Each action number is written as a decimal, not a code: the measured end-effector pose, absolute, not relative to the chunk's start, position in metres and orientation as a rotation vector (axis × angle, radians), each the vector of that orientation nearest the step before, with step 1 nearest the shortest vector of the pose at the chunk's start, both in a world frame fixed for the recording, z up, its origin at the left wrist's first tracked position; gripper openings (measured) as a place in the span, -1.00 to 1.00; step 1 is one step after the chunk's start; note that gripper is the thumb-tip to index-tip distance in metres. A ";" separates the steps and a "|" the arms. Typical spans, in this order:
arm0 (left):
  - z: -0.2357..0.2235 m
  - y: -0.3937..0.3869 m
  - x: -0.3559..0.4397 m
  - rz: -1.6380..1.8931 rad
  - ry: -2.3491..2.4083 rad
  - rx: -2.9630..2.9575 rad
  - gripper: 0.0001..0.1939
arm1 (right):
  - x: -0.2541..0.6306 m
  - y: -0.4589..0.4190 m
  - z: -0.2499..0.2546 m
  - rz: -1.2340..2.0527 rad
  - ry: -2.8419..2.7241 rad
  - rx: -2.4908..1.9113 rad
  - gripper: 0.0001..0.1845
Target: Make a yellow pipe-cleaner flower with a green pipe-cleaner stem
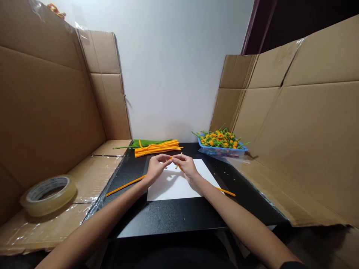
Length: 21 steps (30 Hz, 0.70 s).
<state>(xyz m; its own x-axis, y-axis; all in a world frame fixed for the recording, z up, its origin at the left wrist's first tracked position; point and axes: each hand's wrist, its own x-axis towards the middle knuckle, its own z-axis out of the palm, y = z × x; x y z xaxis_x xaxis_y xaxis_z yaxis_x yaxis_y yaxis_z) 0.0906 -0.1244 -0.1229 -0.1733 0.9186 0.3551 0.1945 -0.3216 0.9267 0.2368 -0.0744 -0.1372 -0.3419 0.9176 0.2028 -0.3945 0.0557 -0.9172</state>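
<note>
Pinching an orange pipe cleaner at mid-length, the left hand and right hand meet above a white paper sheet, fingertips pressed together; the sheet gives a plain, contrasting ground, both ends trailing outward past the hands

Our left hand and right hand meet above the middle of the table, backs up, fingers curled and pinching, fingertips just beside each other. Our left forearm and right forearm rise bare from the bottom corners of the view, angling inward, with both wrists gently bent.
</note>
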 end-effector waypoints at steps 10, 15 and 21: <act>-0.127 -0.124 0.092 1.583 1.258 1.464 -0.58 | 0.236 -0.072 -0.138 1.573 -1.200 -0.622 -0.60; -0.129 -0.123 0.092 1.599 1.284 1.440 -0.62 | 0.236 -0.076 -0.136 1.608 -1.173 -0.631 -0.59; -0.128 -0.124 0.093 1.584 1.300 1.407 -0.62 | 0.239 -0.082 -0.133 1.667 -1.163 -0.636 -0.60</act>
<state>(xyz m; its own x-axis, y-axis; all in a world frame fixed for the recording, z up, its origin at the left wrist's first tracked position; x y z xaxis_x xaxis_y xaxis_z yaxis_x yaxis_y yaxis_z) 0.0931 -0.1235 -0.1284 -0.2186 0.9191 0.3277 0.1422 -0.3022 0.9426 0.2390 -0.0818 -0.1330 -0.3937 0.9132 0.1053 -0.4136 -0.0737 -0.9075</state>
